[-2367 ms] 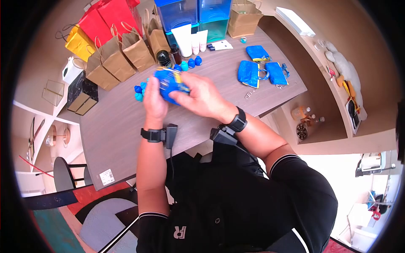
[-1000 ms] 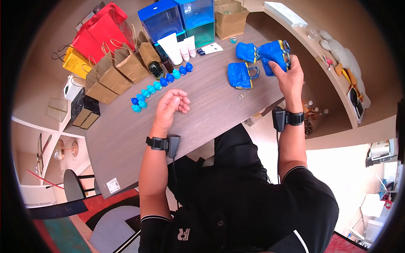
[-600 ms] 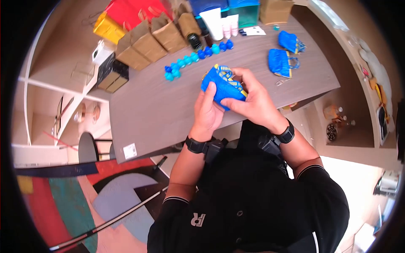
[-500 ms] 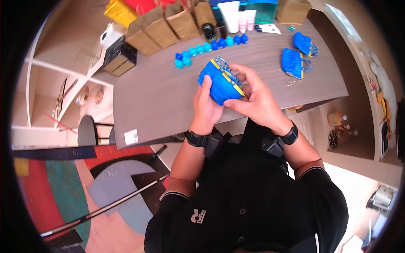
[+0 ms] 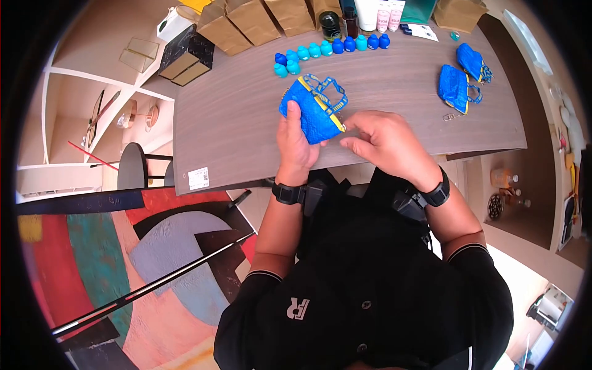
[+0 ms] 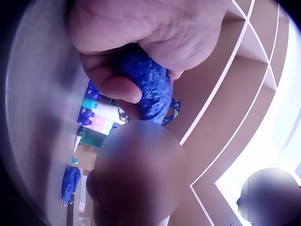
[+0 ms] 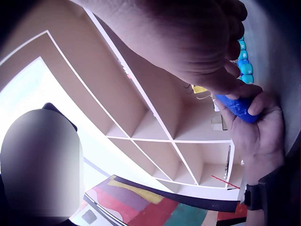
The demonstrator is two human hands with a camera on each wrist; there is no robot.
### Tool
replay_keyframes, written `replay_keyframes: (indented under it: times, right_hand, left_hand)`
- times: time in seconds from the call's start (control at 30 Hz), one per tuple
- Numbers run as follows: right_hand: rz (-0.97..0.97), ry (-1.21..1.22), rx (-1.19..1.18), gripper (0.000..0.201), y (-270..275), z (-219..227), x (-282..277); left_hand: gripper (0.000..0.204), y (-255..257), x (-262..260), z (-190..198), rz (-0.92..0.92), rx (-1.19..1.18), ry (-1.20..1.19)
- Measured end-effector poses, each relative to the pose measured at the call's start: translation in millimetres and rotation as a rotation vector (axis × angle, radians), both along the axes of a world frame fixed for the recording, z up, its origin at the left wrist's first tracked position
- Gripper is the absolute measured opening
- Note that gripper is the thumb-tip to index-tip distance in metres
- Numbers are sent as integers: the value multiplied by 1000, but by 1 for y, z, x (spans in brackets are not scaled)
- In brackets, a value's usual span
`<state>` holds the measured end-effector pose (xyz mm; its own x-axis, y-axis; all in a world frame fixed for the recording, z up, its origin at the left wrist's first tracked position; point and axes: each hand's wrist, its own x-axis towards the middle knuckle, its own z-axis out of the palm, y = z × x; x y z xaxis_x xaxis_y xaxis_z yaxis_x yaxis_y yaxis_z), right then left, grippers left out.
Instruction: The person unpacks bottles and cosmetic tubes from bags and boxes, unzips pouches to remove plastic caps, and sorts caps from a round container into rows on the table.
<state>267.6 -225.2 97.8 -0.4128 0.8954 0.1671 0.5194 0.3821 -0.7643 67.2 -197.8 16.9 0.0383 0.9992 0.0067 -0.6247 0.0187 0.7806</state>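
In the head view, my left hand [image 5: 296, 143] grips a small blue bag [image 5: 311, 114] with yellow zip trim and patterned handles, thumb on its front, above the table. My right hand [image 5: 391, 145] is beside the bag's zip end, fingers bent, index fingertip right at the corner and thumb apart from it. The left wrist view shows the crinkled blue bag [image 6: 150, 84] held under the left palm. In the right wrist view, the left hand [image 7: 258, 134] cradles the bag. Two similar blue bags [image 5: 453, 89] lie at the table's right, a small metal clip [image 5: 454, 116] near them.
A row of small rounded blue and teal pieces [image 5: 314, 49] lines the wooden table [image 5: 228, 135]. Behind stand brown paper bags [image 5: 253, 24], white and pink tubes [image 5: 388, 15] and a dark jar [image 5: 330, 24]. Shelving [image 5: 524, 142] borders the right side.
My right hand brought a bag from the table's right to my left hand. Both hands held it half a second ago; now the right hand has drawn back to its zip end.
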Motion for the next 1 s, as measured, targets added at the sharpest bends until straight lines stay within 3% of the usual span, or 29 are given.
replay_keyframes:
  times: [0.07, 0.13, 0.23, 0.33, 0.5, 0.67, 0.73, 0.97, 1.0]
  right_hand:
    - [13, 12, 151, 16, 3, -10, -1]
    - [27, 19, 148, 14, 5, -11, 2]
    - [30, 78, 131, 11, 3, -2, 0]
    - [34, 113, 119, 9, 5, -9, 0]
    - [62, 157, 135, 9, 8, -18, 0]
    - [38, 97, 457, 9, 11, -15, -2]
    - [27, 51, 488, 11, 13, -9, -1]
    - [96, -33, 658, 16, 22, 11, -8]
    - [99, -30, 660, 16, 23, 11, -7]
  left_hand:
    - [49, 0, 0, -1, 4, -3, 29]
    - [48, -2, -4, -3, -75, 90, -13]
    - [48, -8, 5, 0, 27, 108, 35]
    - [52, -9, -2, 0, -93, 103, 11]
    - [50, -9, -3, -4, -68, 112, 30]
    - [49, -12, -6, -4, -170, 132, -21]
    - [47, -17, 4, 4, -3, 62, 7]
    - [44, -17, -13, 5, -90, 67, 70]
    - [46, -16, -18, 2, -128, 27, -41]
